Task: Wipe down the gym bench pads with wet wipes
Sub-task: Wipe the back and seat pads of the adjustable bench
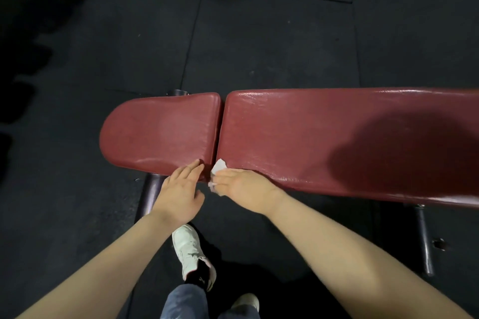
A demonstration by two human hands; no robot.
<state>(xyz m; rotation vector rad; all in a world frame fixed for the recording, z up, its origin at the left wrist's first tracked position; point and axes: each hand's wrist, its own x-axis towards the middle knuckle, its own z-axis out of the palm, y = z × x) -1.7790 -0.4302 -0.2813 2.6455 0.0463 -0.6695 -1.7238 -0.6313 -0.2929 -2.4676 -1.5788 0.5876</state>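
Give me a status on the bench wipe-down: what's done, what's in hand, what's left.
Likely done: the long back pad shows a wet-looking sheen along its far and near edges, though that could be plain glare. In hand: the right hand presses a white wet wipe at the gap between the pads, while the left hand rests on the seat pad. Left: the seat pad's top looks duller, probably still unwiped.

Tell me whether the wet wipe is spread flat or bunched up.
Bunched up. The wet wipe shows as a crumpled white wad poking out from under the right hand at the pad's near edge.
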